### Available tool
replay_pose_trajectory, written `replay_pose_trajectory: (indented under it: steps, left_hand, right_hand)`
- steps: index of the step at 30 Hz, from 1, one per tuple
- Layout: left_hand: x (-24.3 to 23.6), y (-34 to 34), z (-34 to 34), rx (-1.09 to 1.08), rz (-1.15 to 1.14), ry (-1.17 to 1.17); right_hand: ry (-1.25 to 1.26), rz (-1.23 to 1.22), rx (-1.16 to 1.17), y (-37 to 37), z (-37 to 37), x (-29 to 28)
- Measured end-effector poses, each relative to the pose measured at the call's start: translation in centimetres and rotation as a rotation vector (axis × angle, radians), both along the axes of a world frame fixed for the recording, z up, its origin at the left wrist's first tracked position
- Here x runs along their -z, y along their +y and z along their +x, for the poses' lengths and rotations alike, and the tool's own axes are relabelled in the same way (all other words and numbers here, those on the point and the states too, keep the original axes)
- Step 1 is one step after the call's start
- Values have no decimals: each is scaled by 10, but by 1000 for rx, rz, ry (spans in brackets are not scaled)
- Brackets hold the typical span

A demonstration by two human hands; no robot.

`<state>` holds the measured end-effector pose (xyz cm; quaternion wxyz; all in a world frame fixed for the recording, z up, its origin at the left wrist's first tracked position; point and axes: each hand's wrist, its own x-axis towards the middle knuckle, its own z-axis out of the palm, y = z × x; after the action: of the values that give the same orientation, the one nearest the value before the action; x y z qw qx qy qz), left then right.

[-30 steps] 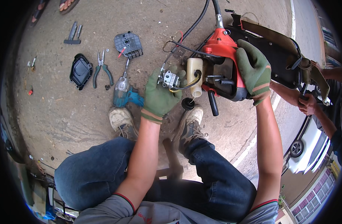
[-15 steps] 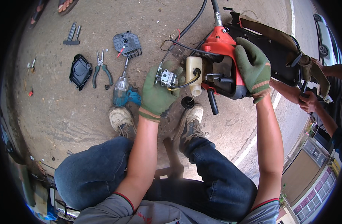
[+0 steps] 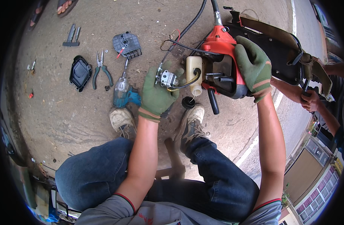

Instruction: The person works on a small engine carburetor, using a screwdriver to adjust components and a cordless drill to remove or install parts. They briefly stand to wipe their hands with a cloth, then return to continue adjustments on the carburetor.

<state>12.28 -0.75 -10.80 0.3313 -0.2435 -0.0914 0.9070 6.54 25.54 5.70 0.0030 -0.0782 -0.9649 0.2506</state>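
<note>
A small silver carburetor [image 3: 168, 78] lies in the palm of my left hand [image 3: 156, 95], gloved in green; my fingers are partly hidden behind it. Its cable and a yellow-and-black fuel hose [image 3: 187, 85] remain attached, the hose running to the cream plastic fuel tank [image 3: 194, 69]. My right hand [image 3: 253, 67], gloved too, grips the right side of the red engine housing [image 3: 217, 40] of a backpack brush cutter, its fingertips out of sight. Below the tank's open neck, a black cap [image 3: 187, 102] hangs on a thin tether.
Left of my hands lie a blue impact driver [image 3: 124, 92], pliers [image 3: 101, 71], a black cover [image 3: 81, 73], a ribbed black plastic part [image 3: 127, 45] and a T-handled tool [image 3: 71, 37]. The black backpack frame [image 3: 269, 48] is at right. Another person's hand [image 3: 311, 101] holds a dark bar there.
The pale car at the far upper right has gone from its place, and a darker vehicle shows at that edge. Both my hands keep nearly the same position, with the carburetor still in the left.
</note>
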Motion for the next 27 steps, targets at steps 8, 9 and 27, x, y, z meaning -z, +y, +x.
replay_pose_trajectory:
  steps: [8,9,27]
  left_hand:
    - [7,-1,2,2,7,103]
    - [6,0,2,-3,9,83]
    - [14,9,11,-20,151,96]
  right_hand:
    - [12,-10,-5,0,1,2]
    - [13,-11,-6,-1,1,1]
    - [100,-46,9,-3,1,3]
